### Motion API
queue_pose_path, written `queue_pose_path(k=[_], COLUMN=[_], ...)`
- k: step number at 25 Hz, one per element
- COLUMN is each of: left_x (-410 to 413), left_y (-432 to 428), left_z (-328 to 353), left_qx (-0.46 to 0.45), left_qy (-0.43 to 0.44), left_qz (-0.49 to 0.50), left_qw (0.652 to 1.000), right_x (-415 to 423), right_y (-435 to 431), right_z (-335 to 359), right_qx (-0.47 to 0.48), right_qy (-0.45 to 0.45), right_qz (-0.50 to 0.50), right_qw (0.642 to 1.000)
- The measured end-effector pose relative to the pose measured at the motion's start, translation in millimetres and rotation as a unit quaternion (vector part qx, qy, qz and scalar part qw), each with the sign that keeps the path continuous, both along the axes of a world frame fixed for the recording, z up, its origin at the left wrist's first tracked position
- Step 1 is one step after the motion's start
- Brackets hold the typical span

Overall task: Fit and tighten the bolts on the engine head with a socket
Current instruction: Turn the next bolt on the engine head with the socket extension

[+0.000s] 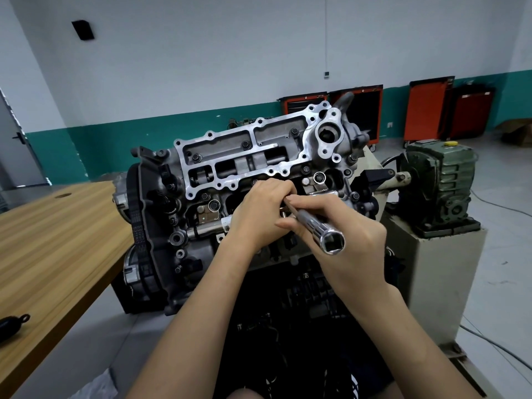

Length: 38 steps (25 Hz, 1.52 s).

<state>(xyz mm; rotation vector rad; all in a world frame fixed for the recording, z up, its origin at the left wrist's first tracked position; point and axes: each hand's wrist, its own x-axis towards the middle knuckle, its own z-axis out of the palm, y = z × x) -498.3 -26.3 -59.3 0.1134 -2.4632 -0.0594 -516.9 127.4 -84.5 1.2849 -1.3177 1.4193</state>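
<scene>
1. Right hand point(339, 243) fingers pinch the socket point(318, 226); its long axis runs from the near open end up-left toward the engine head point(247, 156).
2. Left hand point(259, 217) fingers curl at the far tip, nearer the head; what they hold is hidden.

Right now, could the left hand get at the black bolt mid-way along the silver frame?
Probably yes: the black bolt sits exposed on top, just beyond the left hand, nothing between them.

Two bare forearms reach in from six and five o'clock, ending in the ungloved left hand point(259, 217) and right hand point(362, 249), with a dark garment point(316, 381) bearing white marks at six o'clock.
</scene>
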Motion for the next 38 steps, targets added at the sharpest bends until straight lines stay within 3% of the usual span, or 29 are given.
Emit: queue_pose_path(k=[4, 20, 25, 29, 34, 38], left_x=[-0.2, -0.6, 3.3, 2.8, 1.0, 0.7], left_y=[-1.2, -2.1, 5.2, 4.7, 1.9, -0.2], left_z=[-1.9, -1.6, 4.6, 2.1, -0.9, -1.9], left_qx=[0.021, -0.002, 0.021, -0.009, 0.042, -0.006], left_qy=[0.013, 0.006, -0.004, -0.001, 0.016, 0.014], left_qz=[0.013, 0.007, 0.0, 0.013, 0.011, 0.003], left_qw=[1.0, 1.0, 1.0, 1.0, 0.999, 1.0], right_x=[3.1, 4.0, 7.6, 0.6, 6.1, 0.8], right_y=[-3.8, 0.4, -5.3, -2.6, -4.2, -1.8], right_z=[-4.6, -0.4, -4.9, 0.9, -2.6, 0.6], right_qx=[0.046, -0.011, 0.043, 0.007, 0.032, 0.013], right_qy=[0.016, -0.021, 0.002, -0.014, -0.014, -0.002], right_qz=[0.012, -0.006, 0.02, -0.025, 0.021, -0.036], right_qw=[0.999, 1.0, 0.999, 1.0, 0.999, 0.999])
